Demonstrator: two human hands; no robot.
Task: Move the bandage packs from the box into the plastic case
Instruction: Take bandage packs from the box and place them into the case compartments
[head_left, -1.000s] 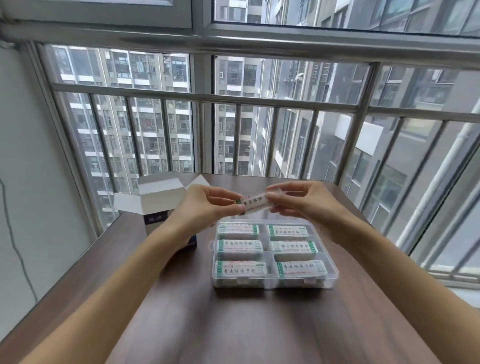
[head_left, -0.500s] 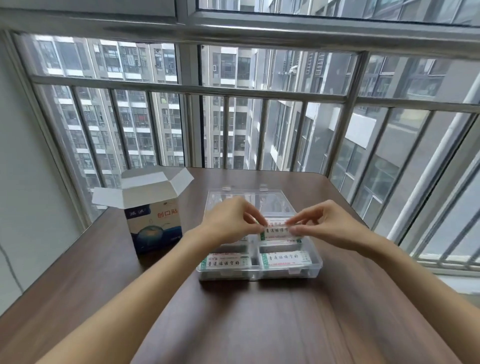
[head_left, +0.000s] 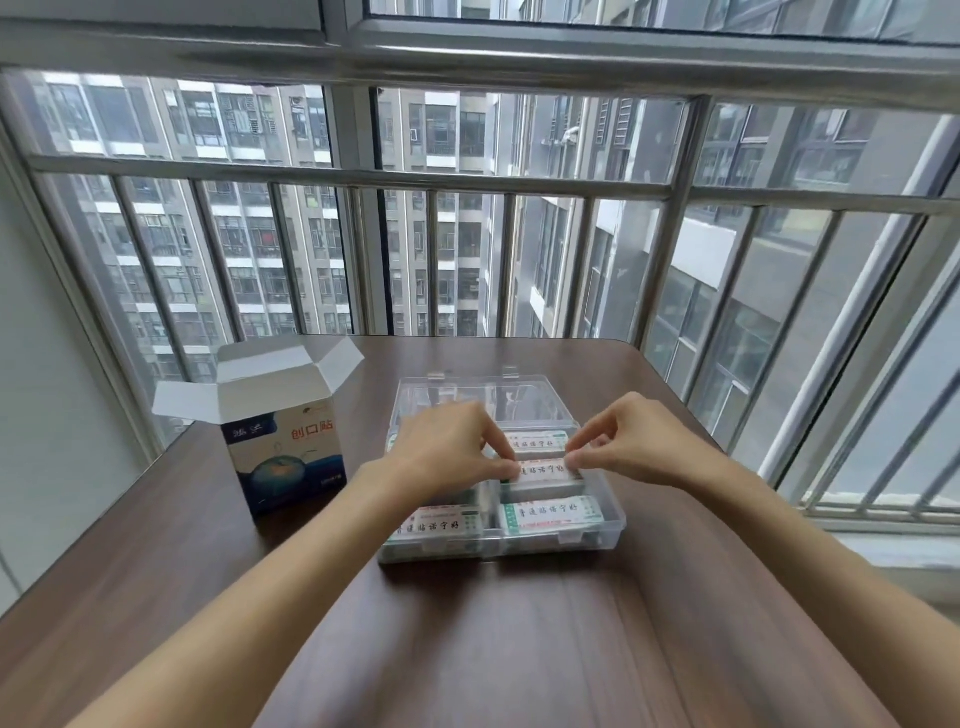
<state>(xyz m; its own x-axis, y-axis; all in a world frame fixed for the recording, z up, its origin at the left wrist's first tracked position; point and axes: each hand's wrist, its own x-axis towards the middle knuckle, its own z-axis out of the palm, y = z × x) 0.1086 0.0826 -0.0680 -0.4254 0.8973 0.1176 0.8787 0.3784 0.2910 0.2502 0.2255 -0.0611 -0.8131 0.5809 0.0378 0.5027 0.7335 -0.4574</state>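
Our left hand (head_left: 447, 452) and right hand (head_left: 631, 447) pinched 1 bandage pack (head_left: 540, 470) into the nearly full plastic case (head_left: 610, 530); the box (head_left: 285, 457) stood open.

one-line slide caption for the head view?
Both hands, left and right, pinch a white bandage pack over the clear plastic case; open blue cardboard box beside it.

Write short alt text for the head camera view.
Two hands, left and right, pinch a bandage pack over the middle right slot of a clear plastic case on a brown table. An opened box stands to its left.
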